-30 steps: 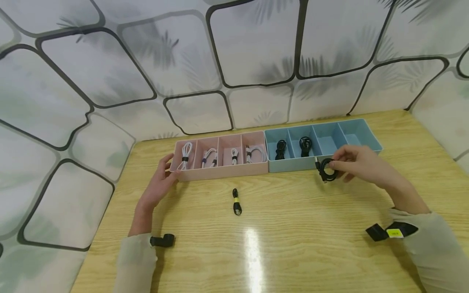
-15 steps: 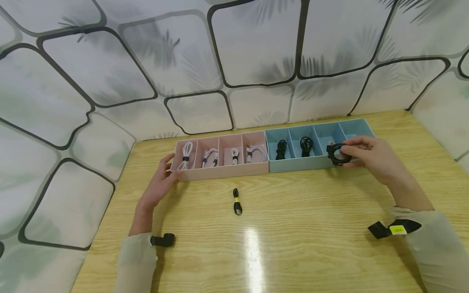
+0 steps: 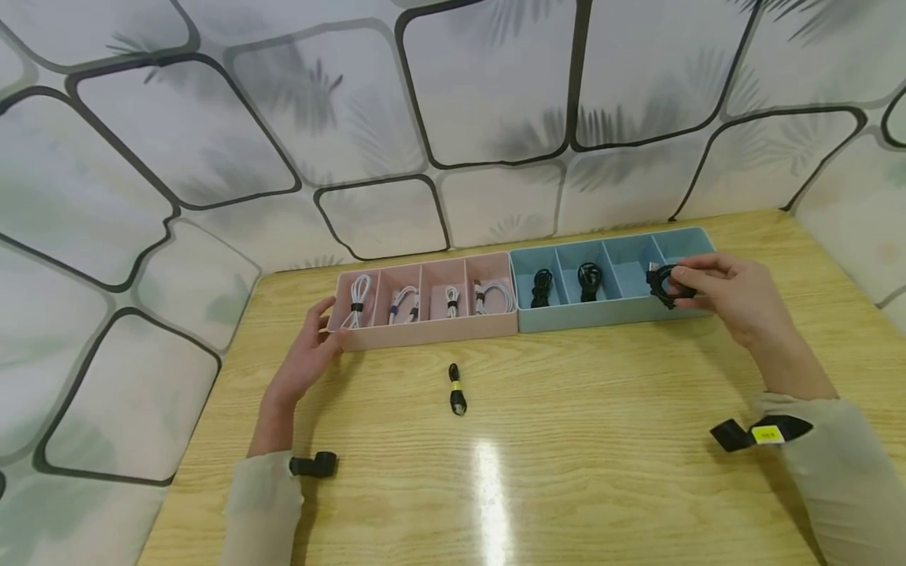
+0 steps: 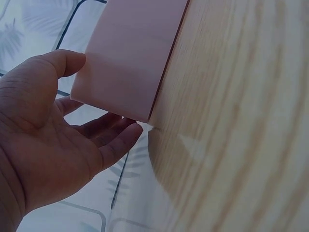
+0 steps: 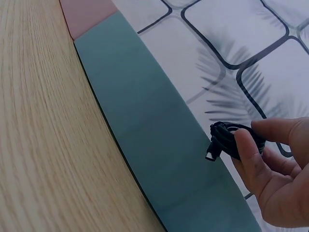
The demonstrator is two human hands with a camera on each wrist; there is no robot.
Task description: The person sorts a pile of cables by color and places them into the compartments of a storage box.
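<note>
My right hand [image 3: 743, 297] pinches a coiled black USB cable [image 3: 668, 284] between thumb and fingers. The cable is above the front rim of the blue divided box [image 3: 587, 317], near its right-hand compartments; in the right wrist view a metal plug [image 5: 211, 155] hangs from the coil. My left hand [image 3: 307, 354] holds the left end of the pink divided box [image 3: 432, 334], thumb at the front and fingers round the end. Another black cable [image 3: 457, 389] with a yellow tie lies on the table in front of the boxes.
The two boxes stand end to end on the wooden table [image 3: 566, 456], near the patterned wall [image 3: 495, 94]. Each pink compartment has a white cable [image 3: 359, 299]. Black cables [image 3: 590, 281] lie in the two left blue compartments.
My right hand has moved right and away from me, taking the coiled cable from in front of the blue box to above its rim. The left hand has stayed at the pink box.
</note>
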